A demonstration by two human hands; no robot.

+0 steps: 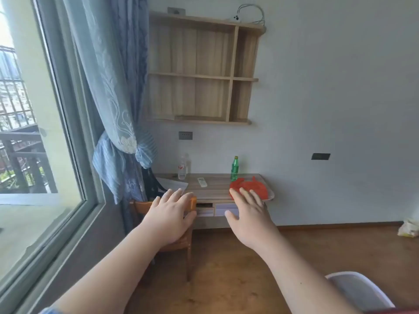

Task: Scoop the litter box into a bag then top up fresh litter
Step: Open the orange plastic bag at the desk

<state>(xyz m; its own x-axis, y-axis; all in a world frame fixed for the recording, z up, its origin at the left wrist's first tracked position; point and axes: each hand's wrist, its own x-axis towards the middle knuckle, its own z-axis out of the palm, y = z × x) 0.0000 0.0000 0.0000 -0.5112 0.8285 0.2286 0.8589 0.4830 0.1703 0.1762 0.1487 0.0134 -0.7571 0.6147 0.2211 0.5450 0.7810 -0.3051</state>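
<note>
Bare room with wooden wall-side worktop (pixel 213 189) carrying crumpled red plastic bag (pixel 249 189); left hand (pixel 169 217) and right hand (pixel 248 217) outstretched, grips apart, empty; no litter box visible, nothing begun.

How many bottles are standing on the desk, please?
2. A clear bottle stands at the back left of the desk, near the curtain. A green bottle stands further right, just behind the red plastic bag. None seems hidden.
</note>
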